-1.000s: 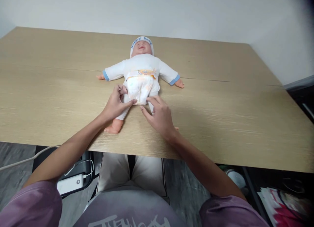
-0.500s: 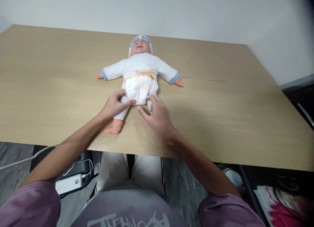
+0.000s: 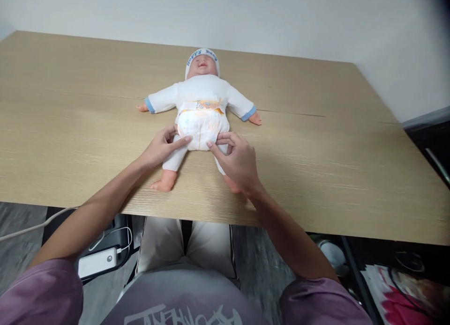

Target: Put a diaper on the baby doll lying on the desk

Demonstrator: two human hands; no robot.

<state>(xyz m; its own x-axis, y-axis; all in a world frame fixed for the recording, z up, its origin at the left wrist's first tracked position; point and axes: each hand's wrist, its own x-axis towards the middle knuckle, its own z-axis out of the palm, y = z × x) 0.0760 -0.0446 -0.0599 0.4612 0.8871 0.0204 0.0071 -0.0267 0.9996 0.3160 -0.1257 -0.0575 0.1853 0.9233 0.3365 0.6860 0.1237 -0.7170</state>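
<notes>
A baby doll (image 3: 202,88) in a white outfit with blue cuffs and a lettered cap lies on its back, arms spread, feet toward me. Around its hips is a white diaper (image 3: 199,124) with an orange printed waistband. My left hand (image 3: 162,148) grips the diaper's left leg edge, its thumb lying on the front near the crotch. At the opposite leg edge, my right hand (image 3: 239,158) pinches the diaper between thumb and fingers. Part of the doll's leg on that side is hidden behind my right hand.
The doll rests on a wooden table (image 3: 316,166) whose front edge is close to my lap. Below it on the left, a white power bank (image 3: 97,263) with a cable lies on a black surface. At lower right, papers (image 3: 378,287) sit on a dark shelf.
My right hand has moved slightly right and up, closing on the diaper's leg edge. The diaper front now spreads wider on that side. My left hand has shifted only a little.
</notes>
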